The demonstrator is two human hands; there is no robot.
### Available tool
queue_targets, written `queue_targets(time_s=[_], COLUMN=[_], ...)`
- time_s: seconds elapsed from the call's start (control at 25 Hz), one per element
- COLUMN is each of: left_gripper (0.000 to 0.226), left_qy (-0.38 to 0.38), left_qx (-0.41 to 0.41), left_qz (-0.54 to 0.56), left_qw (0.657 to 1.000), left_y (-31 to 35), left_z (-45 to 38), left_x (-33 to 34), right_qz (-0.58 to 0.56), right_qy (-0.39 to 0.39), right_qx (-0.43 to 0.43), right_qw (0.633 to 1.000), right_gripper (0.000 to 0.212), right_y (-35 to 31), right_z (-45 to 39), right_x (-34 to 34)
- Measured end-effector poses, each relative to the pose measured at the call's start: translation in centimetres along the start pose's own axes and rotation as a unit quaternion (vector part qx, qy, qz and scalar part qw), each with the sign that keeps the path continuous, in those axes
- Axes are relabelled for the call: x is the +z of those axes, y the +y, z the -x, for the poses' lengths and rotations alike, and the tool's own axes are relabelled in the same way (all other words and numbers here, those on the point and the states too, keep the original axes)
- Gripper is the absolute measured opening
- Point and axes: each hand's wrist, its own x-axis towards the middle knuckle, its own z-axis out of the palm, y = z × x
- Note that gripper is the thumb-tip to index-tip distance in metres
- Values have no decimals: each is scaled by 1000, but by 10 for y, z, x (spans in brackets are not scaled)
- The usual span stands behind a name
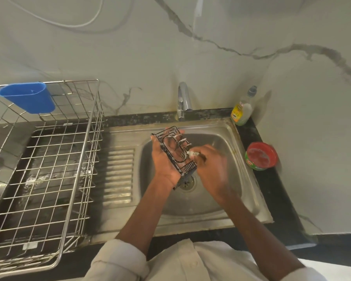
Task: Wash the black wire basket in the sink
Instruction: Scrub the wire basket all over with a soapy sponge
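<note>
Black wire basket (175,152) rests in the left hand (163,157), fingers curled around it over the sink (227,138); right hand (210,165) fingers pinch a soapy scrubber (192,153) against its wires.

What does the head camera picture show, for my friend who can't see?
A person's left hand holds a soapy black wire basket above a steel sink, while the right hand scrubs it. A silver dish rack stands left; soap bottle right.
</note>
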Motion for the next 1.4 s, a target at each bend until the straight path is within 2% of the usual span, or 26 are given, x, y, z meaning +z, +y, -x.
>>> queue_targets(time_s=[0.16, 0.28, 0.4, 0.52, 0.68, 0.72, 0.84, 0.88, 1.0, 1.12, 1.28, 1.4], left_gripper=[84, 83, 76, 79, 85, 82, 71, 70, 74, 78, 67, 66], left_qy=[-3, -11, 8, 30, 40, 46, 46, 45, 63, 63, 68, 69], left_qx=[4, -4, 1, 27, 51, 57, 74, 73, 66, 64, 65, 66], left_qz=[-2, 6, 38, 44, 86, 91, 147, 156, 145, 144, 159, 190], left_qw=[1000, 1000, 999, 998, 994, 993, 985, 984, 985, 985, 983, 977], left_y=[-4, -7, -5, 3, 4, 3, 8, 8, 4, 1, 2, 6], left_z=[-5, -5, -7, -8, -3, -4, -5, -3, 4, 6, 9, 7], left_x=[0, 1, 1, -4, -1, -4, -11, -13, -14, -15, -15, -18], right_qz=[27, 32, 21, -5, 8, 8, -30, -37, -11, 14, 16, -3], right_qy=[-1, -21, -36, -53, 50, 57, 26, 27, 49, 18, 62, 42], right_qx=[-2, 28, -3, -32, 50, 38, -92, -94, -16, -100, -30, -92], right_qw=[1000, 999, 999, 998, 997, 998, 995, 995, 999, 995, 997, 995], right_gripper=[40, 32, 19, 19, 23, 25, 30, 31, 32, 42, 40, 39], right_y=[-4, -11, -19, -5, 3, -4, -11, -8, -2, -9, -9, -9], right_z=[-8, -33, -30, -9, -13, -8, 20, 20, 14, 31, 25, 38], right_x=[-2, 1, 4, 1, 3, 8, 23, 22, 13, 17, 11, 15])
